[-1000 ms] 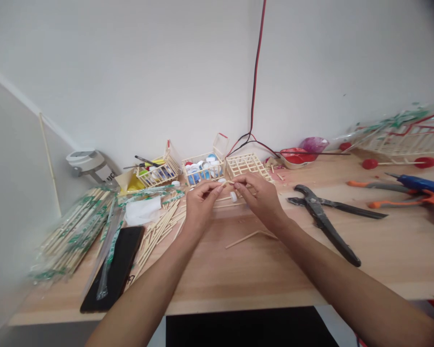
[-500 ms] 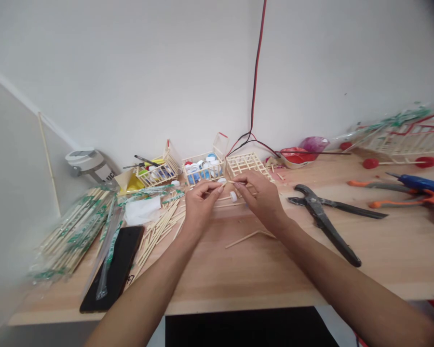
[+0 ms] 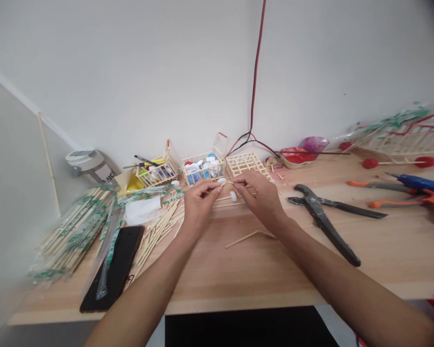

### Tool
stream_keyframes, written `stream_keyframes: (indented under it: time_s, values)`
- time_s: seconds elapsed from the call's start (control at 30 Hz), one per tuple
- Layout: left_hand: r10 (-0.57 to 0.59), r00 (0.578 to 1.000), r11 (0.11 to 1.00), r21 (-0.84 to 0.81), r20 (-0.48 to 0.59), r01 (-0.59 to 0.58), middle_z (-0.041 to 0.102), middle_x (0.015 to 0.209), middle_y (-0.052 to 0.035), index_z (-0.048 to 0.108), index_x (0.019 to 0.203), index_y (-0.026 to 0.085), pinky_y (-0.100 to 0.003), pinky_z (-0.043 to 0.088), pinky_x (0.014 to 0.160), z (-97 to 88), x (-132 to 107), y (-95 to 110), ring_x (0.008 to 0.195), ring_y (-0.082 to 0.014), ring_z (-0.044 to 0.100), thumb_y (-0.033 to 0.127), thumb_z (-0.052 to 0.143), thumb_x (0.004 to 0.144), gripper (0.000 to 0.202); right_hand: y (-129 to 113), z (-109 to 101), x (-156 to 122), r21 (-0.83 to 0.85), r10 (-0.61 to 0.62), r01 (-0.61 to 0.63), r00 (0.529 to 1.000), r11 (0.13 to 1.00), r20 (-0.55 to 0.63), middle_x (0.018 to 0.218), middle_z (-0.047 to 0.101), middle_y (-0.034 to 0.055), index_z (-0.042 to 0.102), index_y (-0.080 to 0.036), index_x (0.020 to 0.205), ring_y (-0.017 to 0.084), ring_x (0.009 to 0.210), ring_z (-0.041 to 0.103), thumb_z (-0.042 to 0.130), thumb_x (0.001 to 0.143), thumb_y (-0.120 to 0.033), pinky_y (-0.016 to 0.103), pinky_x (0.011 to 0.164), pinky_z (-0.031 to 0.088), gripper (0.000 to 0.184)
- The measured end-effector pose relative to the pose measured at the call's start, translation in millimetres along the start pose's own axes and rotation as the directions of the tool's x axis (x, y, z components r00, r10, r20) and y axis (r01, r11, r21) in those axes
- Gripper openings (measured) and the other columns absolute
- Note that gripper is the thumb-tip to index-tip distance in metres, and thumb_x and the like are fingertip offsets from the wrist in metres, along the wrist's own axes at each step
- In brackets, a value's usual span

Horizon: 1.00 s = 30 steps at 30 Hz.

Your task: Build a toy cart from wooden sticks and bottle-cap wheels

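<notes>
Over the middle of the table, my left hand (image 3: 199,202) is closed in a pinch on one end of a thin wooden stick (image 3: 226,183). My right hand (image 3: 262,198) pinches the same small stick from the other side; fingertips cover much of it. A white bottle cap (image 3: 233,196) stands on edge just below the fingers. Behind my right hand sits a small stick-built frame (image 3: 246,163). Beside it is a stick basket (image 3: 198,174) filled with blue and white caps. A bent stick (image 3: 249,237) lies between my forearms.
Loose sticks (image 3: 159,231), a black phone (image 3: 125,258) and bagged sticks (image 3: 72,231) lie left. Large pliers (image 3: 318,212), orange-handled pliers (image 3: 386,185) and a blue glue gun (image 3: 423,185) lie right. A stick cart (image 3: 401,142) with red wheels stands at the back right.
</notes>
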<state>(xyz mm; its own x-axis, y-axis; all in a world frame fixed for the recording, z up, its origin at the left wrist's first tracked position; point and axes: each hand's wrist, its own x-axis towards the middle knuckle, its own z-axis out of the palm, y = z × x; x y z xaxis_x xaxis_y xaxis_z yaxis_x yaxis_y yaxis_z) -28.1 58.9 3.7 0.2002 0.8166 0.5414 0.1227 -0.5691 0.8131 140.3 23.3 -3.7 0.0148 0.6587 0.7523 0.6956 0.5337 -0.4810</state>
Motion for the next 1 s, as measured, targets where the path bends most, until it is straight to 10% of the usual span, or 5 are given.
stream_keyframes:
  time_s: [1.0]
  values:
    - [0.042,0.999,0.996,0.078,0.020,-0.044,0.070,0.079,-0.0045,0.074,0.077,0.020,-0.026,0.044,0.062,-0.1,-0.8,5.3,0.076,-0.0161,0.061,0.026,0.067,0.080,0.010,-0.4,0.3,-0.8,-0.023,0.017,-0.017,1.000,1.000,-0.011,0.080,0.065,0.0045,0.064,-0.022,0.086,0.021,0.080,0.057,0.052,0.090,-0.024,0.034,0.074,0.042,0.013]
